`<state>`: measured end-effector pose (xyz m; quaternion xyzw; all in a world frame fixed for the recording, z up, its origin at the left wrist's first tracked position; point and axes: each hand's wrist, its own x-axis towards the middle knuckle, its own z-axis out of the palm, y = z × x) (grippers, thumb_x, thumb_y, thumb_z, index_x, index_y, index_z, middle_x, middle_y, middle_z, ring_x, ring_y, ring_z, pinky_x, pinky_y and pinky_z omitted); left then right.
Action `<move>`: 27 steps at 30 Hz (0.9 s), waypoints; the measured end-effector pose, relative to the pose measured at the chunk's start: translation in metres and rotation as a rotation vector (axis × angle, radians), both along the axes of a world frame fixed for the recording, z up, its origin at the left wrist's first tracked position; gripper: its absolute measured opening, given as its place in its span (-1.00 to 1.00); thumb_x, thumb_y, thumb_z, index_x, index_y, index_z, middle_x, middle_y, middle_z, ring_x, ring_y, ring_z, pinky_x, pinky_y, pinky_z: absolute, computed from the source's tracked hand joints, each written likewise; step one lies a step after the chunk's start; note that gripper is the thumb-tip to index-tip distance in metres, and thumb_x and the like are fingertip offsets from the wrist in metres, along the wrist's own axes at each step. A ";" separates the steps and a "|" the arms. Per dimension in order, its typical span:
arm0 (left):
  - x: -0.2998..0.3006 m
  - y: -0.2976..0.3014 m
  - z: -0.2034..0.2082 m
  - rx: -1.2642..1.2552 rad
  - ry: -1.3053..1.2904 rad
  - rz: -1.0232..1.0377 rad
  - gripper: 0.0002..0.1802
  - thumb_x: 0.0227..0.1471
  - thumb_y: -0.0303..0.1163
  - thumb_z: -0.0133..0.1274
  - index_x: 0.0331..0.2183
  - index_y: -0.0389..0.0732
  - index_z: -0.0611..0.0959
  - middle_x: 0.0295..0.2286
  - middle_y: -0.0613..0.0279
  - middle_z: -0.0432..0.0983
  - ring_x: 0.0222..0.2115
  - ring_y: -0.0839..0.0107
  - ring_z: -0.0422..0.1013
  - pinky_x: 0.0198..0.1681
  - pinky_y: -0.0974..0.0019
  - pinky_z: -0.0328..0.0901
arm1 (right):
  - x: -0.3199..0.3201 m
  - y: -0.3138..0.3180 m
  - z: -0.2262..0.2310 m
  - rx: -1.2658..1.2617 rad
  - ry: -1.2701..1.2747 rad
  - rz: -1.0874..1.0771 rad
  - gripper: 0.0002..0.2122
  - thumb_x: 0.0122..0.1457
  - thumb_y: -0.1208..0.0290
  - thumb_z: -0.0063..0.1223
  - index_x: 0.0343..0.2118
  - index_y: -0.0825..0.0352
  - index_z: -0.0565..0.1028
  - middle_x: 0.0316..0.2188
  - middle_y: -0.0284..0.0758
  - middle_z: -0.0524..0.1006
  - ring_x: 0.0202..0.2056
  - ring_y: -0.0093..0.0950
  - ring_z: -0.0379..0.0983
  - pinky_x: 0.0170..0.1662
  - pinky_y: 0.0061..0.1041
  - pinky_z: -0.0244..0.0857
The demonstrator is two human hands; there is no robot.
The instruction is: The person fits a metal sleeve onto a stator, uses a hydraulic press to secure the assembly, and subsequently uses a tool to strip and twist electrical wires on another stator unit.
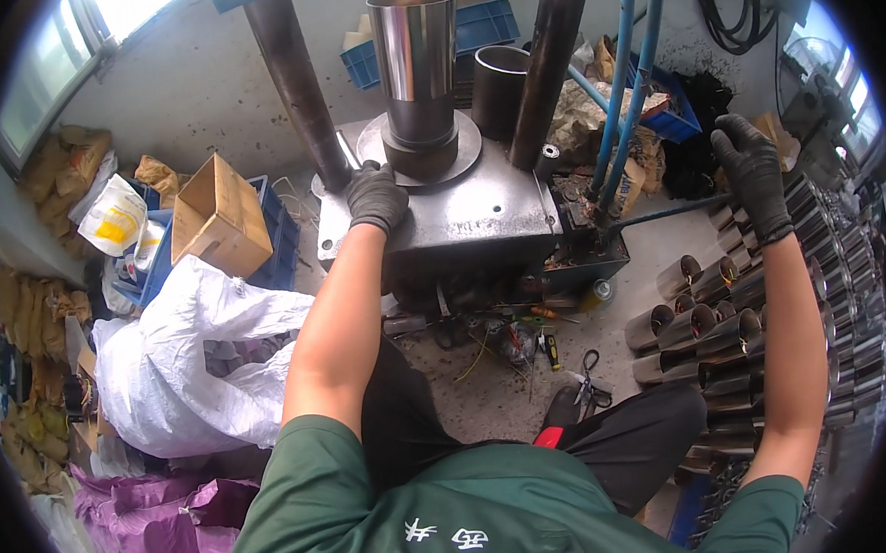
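My left hand, in a dark glove, rests at the left edge of the press's metal base plate. Its fingers are curled round the lower end of a thin pale metal rod. Just right of it, a shiny metal cylinder stands upright on a dark round die, with a flat disc around its foot. My right hand, also gloved, is raised at the right with thumb and fingers apart and nothing visible in it. Below it lie several stacked metal cylinders.
Dark press columns flank the cylinder, and blue hoses hang to the right. Another metal tube stands behind. A wooden box and a white sack are at left. Scissors and tools lie on the floor.
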<state>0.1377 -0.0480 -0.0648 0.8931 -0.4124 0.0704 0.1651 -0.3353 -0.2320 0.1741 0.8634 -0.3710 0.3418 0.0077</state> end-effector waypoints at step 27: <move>-0.100 0.014 0.019 0.060 0.150 -0.501 -0.47 -0.04 -0.12 0.23 -0.01 -0.08 0.61 0.08 -0.02 0.40 0.15 -0.03 0.26 0.16 -0.07 0.20 | 0.166 0.118 0.016 -0.024 0.286 0.598 -0.70 0.14 0.36 0.28 -0.08 0.29 0.55 -0.25 -0.18 0.57 -0.24 -0.28 0.55 -0.14 -0.40 0.45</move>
